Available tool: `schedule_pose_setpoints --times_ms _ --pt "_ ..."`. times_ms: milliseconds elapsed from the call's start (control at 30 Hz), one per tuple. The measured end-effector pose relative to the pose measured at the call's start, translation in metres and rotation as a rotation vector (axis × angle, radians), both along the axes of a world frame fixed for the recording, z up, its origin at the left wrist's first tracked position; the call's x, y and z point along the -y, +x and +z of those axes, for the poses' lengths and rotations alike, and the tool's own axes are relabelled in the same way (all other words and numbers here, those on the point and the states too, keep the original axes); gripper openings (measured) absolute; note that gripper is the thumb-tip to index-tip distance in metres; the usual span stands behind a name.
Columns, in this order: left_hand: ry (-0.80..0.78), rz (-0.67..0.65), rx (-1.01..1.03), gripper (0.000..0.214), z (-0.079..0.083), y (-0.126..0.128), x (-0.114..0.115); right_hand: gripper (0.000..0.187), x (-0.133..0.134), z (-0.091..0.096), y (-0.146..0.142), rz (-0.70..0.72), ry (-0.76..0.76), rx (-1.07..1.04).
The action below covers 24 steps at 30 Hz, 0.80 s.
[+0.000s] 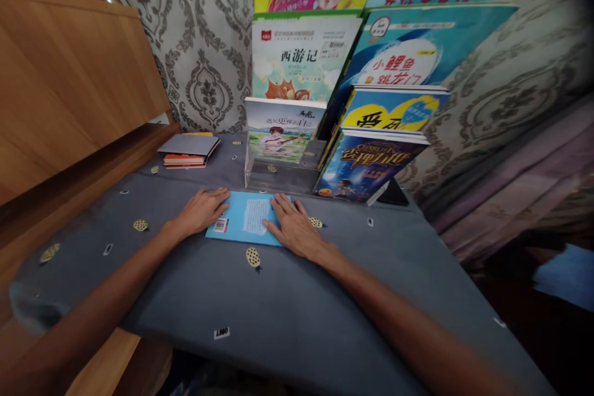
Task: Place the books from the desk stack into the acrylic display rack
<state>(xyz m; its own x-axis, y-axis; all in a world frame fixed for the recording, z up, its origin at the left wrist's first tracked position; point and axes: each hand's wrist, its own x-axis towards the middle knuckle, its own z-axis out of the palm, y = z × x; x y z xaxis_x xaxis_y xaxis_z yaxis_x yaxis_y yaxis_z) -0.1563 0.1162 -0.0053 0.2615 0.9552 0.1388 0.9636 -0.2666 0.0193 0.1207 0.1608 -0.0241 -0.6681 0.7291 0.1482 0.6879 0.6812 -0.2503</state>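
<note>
Pressing open and flat on a blue book with left grip and right grip, clasping nothing. Lying back side up on the desk, right under both grips. Not lifted yet. Just past the grips, more books standing in a rack.

the right hand hides part of the blue book.

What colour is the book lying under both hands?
Light blue book, with a white barcode patch; head view shows it best.
</note>
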Motion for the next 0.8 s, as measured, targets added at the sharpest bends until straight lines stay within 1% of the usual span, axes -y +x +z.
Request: schedule_pose_setpoints --times_ms 100,200,267,400,500,600,700,800 --pt "0.012 0.02 -0.017 0.045 0.001 0.003 -0.003 0.067 0.003 0.006 0.0 -0.02 -0.015 0.04" --pt "0.03 0.002 -0.025 0.044 0.002 0.015 0.007 0.067 0.005 0.01 -0.001 -0.04 -0.032 0.062" --pt "0.038 -0.054 -0.004 0.044 0.002 0.027 0.016 0.067 0.006 0.011 -0.002 -0.048 -0.038 0.068" --pt "0.039 -0.22 0.029 0.047 0.0 0.051 0.035 0.066 0.007 0.01 -0.001 -0.047 -0.035 0.065" --pt "0.03 -0.29 0.034 0.054 -0.003 0.061 0.044 0.064 0.004 0.007 0.0 -0.033 -0.021 0.043" --pt "0.022 -0.305 0.015 0.058 -0.006 0.061 0.045 0.062 -0.004 0.005 0.003 -0.022 -0.017 0.023" --pt "0.024 -0.306 -0.004 0.058 -0.01 0.059 0.04 0.06 -0.013 0.002 0.006 -0.03 -0.019 0.007" --pt "0.038 -0.302 -0.031 0.062 -0.012 0.058 0.034 0.058 -0.016 0.003 0.008 -0.021 0.0 -0.004"
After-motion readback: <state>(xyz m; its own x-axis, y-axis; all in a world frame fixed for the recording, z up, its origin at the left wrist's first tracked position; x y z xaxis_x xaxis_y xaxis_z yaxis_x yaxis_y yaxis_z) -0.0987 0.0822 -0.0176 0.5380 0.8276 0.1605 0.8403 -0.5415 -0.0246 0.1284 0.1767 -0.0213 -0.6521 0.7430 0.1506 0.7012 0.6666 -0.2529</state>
